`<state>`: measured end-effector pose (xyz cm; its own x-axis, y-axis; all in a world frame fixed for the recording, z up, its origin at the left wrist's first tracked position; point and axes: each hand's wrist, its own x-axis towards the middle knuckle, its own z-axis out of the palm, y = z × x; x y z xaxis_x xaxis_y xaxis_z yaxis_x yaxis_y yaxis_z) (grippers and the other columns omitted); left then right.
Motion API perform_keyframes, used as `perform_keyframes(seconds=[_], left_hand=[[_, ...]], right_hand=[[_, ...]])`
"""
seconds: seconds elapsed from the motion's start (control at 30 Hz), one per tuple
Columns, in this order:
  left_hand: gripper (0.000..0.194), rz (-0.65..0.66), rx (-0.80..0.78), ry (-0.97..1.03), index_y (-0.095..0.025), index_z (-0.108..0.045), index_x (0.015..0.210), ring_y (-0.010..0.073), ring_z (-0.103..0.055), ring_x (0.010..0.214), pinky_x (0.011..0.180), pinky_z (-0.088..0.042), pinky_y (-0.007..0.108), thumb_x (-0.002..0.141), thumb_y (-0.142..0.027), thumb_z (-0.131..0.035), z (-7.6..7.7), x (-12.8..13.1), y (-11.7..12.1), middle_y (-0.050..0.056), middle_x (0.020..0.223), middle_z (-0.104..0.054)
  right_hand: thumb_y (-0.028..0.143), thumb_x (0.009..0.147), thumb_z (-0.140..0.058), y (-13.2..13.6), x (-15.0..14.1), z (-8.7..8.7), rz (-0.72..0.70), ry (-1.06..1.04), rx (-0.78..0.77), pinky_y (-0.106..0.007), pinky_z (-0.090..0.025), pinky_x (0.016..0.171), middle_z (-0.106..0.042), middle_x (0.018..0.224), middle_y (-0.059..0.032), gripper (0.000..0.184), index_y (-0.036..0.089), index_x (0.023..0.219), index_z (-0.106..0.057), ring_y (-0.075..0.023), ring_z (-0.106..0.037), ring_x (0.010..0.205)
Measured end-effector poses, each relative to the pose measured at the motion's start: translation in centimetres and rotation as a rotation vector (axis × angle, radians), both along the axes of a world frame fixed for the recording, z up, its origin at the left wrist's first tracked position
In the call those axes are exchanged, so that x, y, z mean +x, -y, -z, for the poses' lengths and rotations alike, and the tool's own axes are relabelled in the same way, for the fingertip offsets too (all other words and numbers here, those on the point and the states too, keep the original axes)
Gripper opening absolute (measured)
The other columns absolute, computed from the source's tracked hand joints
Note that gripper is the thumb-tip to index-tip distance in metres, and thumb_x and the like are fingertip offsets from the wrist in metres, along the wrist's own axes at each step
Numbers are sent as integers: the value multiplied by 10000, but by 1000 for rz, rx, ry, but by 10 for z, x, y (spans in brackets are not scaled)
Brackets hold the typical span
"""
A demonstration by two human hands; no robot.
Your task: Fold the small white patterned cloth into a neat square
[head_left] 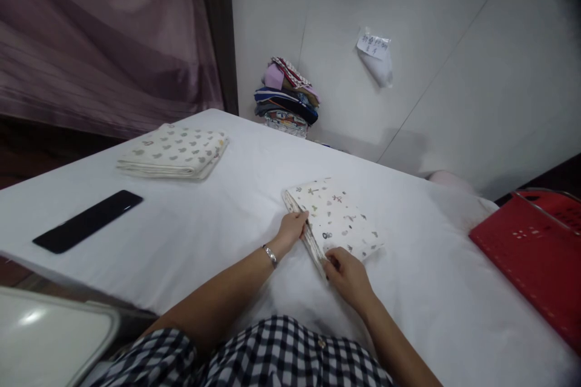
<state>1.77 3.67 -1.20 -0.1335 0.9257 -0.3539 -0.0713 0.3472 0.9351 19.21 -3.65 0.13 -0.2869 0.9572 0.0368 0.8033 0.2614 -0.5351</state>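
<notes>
A folded white cloth [338, 211] with small printed figures lies on the white-covered table [254, 169], its layered edge turned towards me. My left hand [292, 228], with a silver bracelet at the wrist, pinches that edge near its middle. Closer to my body, my right hand [347, 275] grips the near corner of the same edge, fingers curled and thumb pressed in. Further left rests a second folded cloth [177, 151], white with a grey-green print, touched by neither hand.
A black phone-like slab [88, 222] lies on the left of the table. A red plastic basket [526, 254] stands at the right edge. Beyond the far edge is a stack of folded clothes [287, 97] by the wall. A white glossy surface [49, 335] sits at lower left.
</notes>
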Motion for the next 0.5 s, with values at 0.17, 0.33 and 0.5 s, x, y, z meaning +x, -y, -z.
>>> perform_keyframes(seconds=[0.17, 0.33, 0.5], left_hand=[[224, -7, -57, 63, -181, -423, 540, 60, -349, 315, 366, -227, 199, 759, -204, -468, -8, -1, -4, -41, 402, -456], [153, 27, -85, 112, -173, -446, 575, 54, -349, 322, 360, -207, 187, 725, -179, -474, -13, -6, -6, -45, 425, -468], [183, 35, -96, 108, -172, -471, 620, 51, -350, 330, 361, -200, 182, 766, -264, -533, -14, -8, -9, -51, 436, -466]], right_hand=[[352, 827, -474, -5, -1, -2, 4, -9, -41, -247, -364, 598, -606, 693, 0, 189, 212, 818, -601, -150, -538, 653], [354, 832, -467, -4, -1, 1, -5, -14, -33, -248, -360, 611, -609, 708, 0, 187, 215, 814, -590, -152, -543, 668], [357, 839, -463, -3, 1, 0, -20, -14, -26, -247, -358, 616, -605, 711, -2, 194, 217, 826, -597, -155, -540, 673]])
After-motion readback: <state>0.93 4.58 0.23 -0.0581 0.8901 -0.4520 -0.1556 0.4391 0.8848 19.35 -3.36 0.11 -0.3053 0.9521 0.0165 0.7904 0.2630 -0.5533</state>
